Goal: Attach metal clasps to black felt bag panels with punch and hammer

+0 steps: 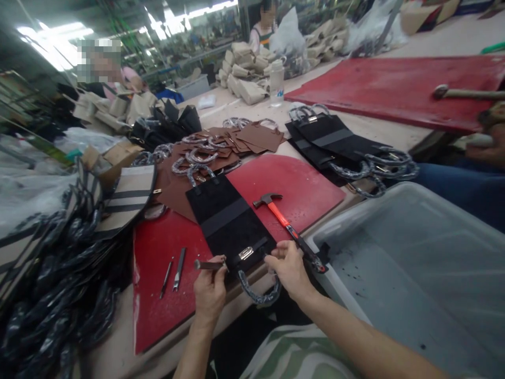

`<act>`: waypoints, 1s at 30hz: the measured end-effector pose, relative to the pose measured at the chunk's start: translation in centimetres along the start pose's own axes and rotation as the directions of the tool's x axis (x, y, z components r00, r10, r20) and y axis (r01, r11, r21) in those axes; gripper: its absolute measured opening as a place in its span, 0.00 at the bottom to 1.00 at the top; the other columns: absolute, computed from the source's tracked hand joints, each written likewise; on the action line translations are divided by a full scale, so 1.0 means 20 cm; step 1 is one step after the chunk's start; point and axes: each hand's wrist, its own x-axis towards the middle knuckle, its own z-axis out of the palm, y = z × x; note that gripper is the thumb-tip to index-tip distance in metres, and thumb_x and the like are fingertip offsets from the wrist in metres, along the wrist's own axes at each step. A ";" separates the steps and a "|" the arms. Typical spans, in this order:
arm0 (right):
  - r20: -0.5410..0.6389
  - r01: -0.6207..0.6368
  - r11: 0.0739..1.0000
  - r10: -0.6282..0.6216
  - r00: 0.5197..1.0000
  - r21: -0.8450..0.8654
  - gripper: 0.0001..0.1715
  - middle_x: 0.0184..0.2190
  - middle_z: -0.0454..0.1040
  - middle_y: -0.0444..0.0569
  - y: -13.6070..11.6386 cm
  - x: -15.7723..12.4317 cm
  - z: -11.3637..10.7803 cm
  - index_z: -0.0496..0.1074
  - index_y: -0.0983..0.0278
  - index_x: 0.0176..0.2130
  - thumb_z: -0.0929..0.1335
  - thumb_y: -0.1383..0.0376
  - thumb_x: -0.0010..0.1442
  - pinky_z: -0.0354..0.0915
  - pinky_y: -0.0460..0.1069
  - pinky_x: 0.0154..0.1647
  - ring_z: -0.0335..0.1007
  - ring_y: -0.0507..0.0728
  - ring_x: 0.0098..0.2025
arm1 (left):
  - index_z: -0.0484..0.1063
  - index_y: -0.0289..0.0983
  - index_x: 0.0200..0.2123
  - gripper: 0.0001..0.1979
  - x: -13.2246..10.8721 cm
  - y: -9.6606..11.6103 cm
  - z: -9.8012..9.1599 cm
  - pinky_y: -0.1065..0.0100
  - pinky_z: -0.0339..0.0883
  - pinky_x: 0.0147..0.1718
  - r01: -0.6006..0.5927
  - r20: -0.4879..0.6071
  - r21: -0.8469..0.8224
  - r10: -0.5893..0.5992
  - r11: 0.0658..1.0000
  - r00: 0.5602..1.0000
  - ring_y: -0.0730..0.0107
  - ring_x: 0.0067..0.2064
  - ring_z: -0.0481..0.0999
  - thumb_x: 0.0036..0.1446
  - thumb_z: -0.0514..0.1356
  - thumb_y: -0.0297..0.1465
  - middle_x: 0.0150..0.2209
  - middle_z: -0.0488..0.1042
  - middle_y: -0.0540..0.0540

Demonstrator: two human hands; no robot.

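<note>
A black bag panel with a grey stripe, a metal clasp and plastic-wrapped handles lies on a red board. My left hand is closed around a metal rod-like punch, by the panel's near left corner. At the near right corner, my right hand pinches the panel's edge beside the end of the near handle. That handle hangs over the table edge. A claw hammer with an orange and black grip lies right of the panel, close to my right hand.
Two slim metal tools lie left on the board. Brown panels and more black panels are piled behind. Striped pieces crowd the left. A grey bin stands at right. Other people sit farther back; another person's hand is at far right.
</note>
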 end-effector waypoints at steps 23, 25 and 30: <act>0.359 -0.247 0.940 0.152 0.921 0.235 0.28 0.26 0.73 0.43 0.02 -0.03 0.02 0.70 0.64 0.40 0.78 0.53 0.44 0.65 0.45 0.19 0.72 0.54 0.24 | 0.75 0.36 0.42 0.15 0.03 0.17 -0.04 0.60 0.74 0.50 0.273 0.049 -0.460 -0.283 0.845 0.958 0.61 0.46 0.80 0.60 0.62 0.41 0.44 0.79 0.41; 0.376 -0.246 0.937 0.141 0.916 0.248 0.28 0.26 0.73 0.44 0.01 -0.01 0.04 0.71 0.65 0.39 0.79 0.54 0.42 0.65 0.45 0.19 0.71 0.53 0.22 | 0.76 0.36 0.42 0.13 0.09 0.25 0.01 0.63 0.73 0.49 0.259 0.103 -0.466 -0.239 0.846 0.965 0.63 0.47 0.79 0.60 0.61 0.39 0.44 0.80 0.42; 0.438 -0.185 0.944 0.049 0.898 0.272 0.25 0.28 0.74 0.44 -0.02 0.00 0.06 0.74 0.66 0.36 0.80 0.57 0.41 0.70 0.46 0.25 0.67 0.50 0.23 | 0.76 0.36 0.41 0.13 0.22 0.33 0.12 0.69 0.73 0.37 0.330 0.270 -0.504 -0.218 0.798 0.938 0.67 0.41 0.79 0.59 0.62 0.39 0.45 0.80 0.43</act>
